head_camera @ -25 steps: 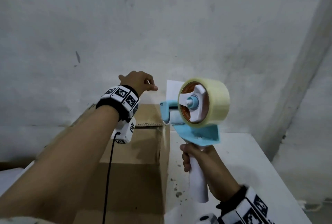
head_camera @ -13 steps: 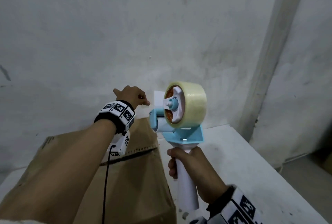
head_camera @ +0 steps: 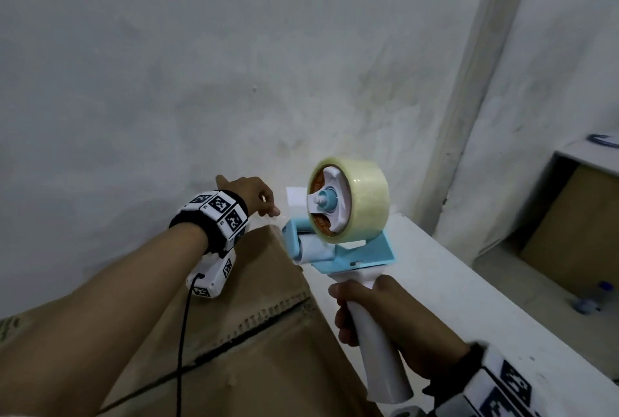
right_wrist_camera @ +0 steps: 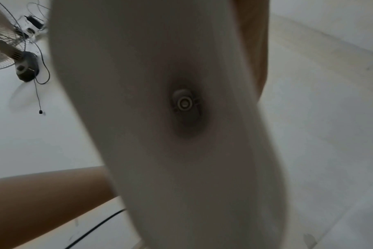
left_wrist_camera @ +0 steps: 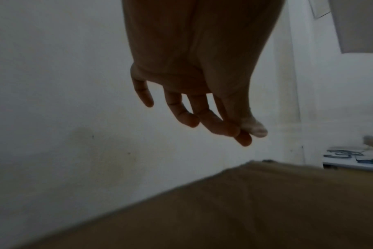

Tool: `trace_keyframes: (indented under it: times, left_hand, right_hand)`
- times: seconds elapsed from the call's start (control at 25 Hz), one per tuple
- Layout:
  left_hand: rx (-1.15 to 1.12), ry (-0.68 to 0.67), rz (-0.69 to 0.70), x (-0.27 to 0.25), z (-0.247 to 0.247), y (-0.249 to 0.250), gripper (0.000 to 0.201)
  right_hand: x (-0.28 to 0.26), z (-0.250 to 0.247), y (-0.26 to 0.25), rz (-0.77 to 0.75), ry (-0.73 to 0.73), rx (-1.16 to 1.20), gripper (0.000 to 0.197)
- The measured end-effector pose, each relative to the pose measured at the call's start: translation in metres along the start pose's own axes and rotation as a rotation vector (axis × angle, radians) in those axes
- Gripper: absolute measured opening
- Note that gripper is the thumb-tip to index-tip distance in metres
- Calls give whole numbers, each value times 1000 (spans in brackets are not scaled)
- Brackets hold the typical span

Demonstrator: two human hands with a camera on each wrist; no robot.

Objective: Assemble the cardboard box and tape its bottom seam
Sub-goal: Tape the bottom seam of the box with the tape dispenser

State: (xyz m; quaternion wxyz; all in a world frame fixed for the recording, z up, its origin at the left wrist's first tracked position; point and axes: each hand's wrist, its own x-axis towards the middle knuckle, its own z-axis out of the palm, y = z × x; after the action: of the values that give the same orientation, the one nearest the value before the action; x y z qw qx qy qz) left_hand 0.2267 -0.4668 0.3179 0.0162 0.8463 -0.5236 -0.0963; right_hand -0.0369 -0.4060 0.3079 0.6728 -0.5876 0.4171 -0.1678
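A brown cardboard box (head_camera: 268,359) lies on the white table (head_camera: 462,286), its flap seam (head_camera: 264,326) facing up. My right hand (head_camera: 378,316) grips the white handle of a blue tape dispenser (head_camera: 355,252), held upright above the box's right edge with a roll of clear tape (head_camera: 365,199) on it. That handle (right_wrist_camera: 170,151) fills the right wrist view. My left hand (head_camera: 254,197) hovers over the box's far corner, just left of the dispenser's roller. Its thumb and forefinger (left_wrist_camera: 245,134) pinch together on what looks like the clear tape end (head_camera: 277,219). The box (left_wrist_camera: 245,210) lies below.
A grey wall stands close behind the box and table. At the lower right sits a low white shelf (head_camera: 586,155) with cardboard inside and a plastic bottle (head_camera: 589,299) on the floor. A fan (right_wrist_camera: 4,50) with a dangling cord shows in the right wrist view.
The view has swung to the right and the box now appears turned. Both hands have stayed together, the left hand's fingertips still at the dispenser's front.
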Motion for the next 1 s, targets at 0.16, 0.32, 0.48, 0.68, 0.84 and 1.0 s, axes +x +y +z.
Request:
trace_keyframes:
  times: [0.16,0.32,0.48,0.68,0.84,1.0]
  left_hand:
    - [28,-40,-4,11,10,-10,28]
    - [0,-76,38,17,19,-10,36]
    - [9,-66,33,17,20,-11,33]
    - [316,-113,-10,11,32,-7,46]
    - [155,2,66,4,16,3,32]
    - [36,-253,188,-12,14,13,32]
  right_hand:
    - [7,5,-7,15,1,-89,13]
    - [9,12,-3,13,-26,-221,20]
    - [10,11,-3,19,-8,-231,20]
    - [9,6,-2,59,-4,-159,20]
    - [11,3,0,58,5,-153,21]
    - [10,3,0,49,8,-159,22]
